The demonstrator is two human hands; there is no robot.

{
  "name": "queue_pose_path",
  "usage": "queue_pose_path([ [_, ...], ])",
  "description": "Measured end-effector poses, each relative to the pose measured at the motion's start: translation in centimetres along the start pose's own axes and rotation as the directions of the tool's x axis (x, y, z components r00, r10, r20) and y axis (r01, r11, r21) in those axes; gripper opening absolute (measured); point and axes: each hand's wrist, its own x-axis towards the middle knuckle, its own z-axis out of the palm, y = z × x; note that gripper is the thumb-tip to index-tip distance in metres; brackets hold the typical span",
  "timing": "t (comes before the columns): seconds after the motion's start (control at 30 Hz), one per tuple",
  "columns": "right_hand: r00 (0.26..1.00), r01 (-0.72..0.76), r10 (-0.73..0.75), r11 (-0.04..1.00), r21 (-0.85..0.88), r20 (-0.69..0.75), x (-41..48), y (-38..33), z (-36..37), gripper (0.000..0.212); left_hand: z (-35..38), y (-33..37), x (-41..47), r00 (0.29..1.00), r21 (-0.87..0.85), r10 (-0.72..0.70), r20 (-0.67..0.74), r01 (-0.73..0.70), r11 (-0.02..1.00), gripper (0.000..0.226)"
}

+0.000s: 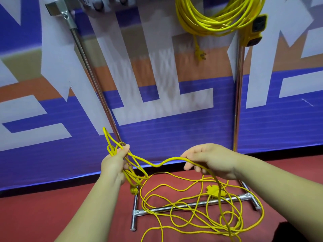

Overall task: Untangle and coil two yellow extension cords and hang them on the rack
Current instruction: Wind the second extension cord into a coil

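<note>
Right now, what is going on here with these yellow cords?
A person is coiling one yellow cord. The left hand grips a few gathered loops, and the right hand holds the next stretch between its fingers. Most of this cord lies tangled on the red floor around the rack base. The other cord already hangs coiled on the rack.

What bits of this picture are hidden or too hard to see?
Head view, hung coil: top cut off by the upper edge, so its hook is unseen.
Head view, floor cord: runs off the bottom edge.
Head view, cord end below the left hand: too blurred to tell what it is.
</note>
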Motion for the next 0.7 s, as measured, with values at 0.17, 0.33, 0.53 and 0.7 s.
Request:
queue_pose_path([
  [0.17,0.999,0.012,-0.017,0.995,-0.098,-0.043,-0.2,0.2,0.0,0.018,-0.2,0.8,-0.1,0.999,0.031,-0.042,-0.024,0.043,0.999,0.031],
  [0.33,0.98,0.091,-0.141,0.946,-0.312,-0.14,-0.1,-0.4,0.0,0.021,-0.9,1.1,0.8,0.989,0.081,-0.1,-0.107,0.109,0.991,0.034],
  [0.53,0.939,0.099,-0.295,0.727,-0.68,-0.179,0.4,0.2,1.1,0.016,-1.0,0.7,1.1,0.98,0.09,-0.173,-0.099,0.182,0.979,0.035],
  [0.7,0.92,0.128,-0.272,0.889,-0.44,-0.282,1.0,1.4,0.7,0.012,-1.1,0.2,0.3,0.974,0.143,-0.228,0.012,0.224,0.964,0.043],
])
